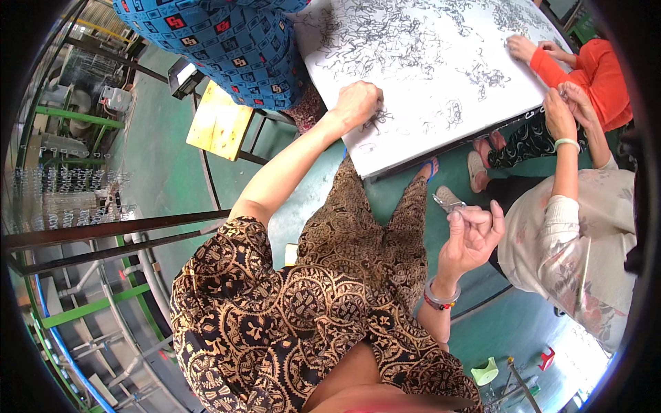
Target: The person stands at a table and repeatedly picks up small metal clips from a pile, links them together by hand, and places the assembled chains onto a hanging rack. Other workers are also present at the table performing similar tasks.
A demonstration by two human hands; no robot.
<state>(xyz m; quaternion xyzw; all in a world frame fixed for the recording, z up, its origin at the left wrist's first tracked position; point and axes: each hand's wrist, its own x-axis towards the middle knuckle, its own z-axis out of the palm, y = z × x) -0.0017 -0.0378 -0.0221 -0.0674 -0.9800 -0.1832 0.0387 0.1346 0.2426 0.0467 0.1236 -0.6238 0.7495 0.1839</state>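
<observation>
My left hand (357,104) is at the near left corner of a white-topped table (403,150). Its fingers are curled down beside a small cluster of dark, curved metal pieces (376,122); whatever they grip is hidden. My right hand (472,237) is raised off the table's near edge, palm turned up, with a bracelet at the wrist. Between its thumb and fingers it pinches a small shiny metal piece (449,203), too small to name exactly. Many more thin dark curved pieces (385,41) lie scattered over the far part of the tabletop.
At right, a person in a pale floral top (571,248) and another in orange sleeves (595,76) work with their hands by the table. Someone in blue patterned clothing (227,51) stands at left, near a wooden stool (219,122). Metal racks (69,199) line the left side.
</observation>
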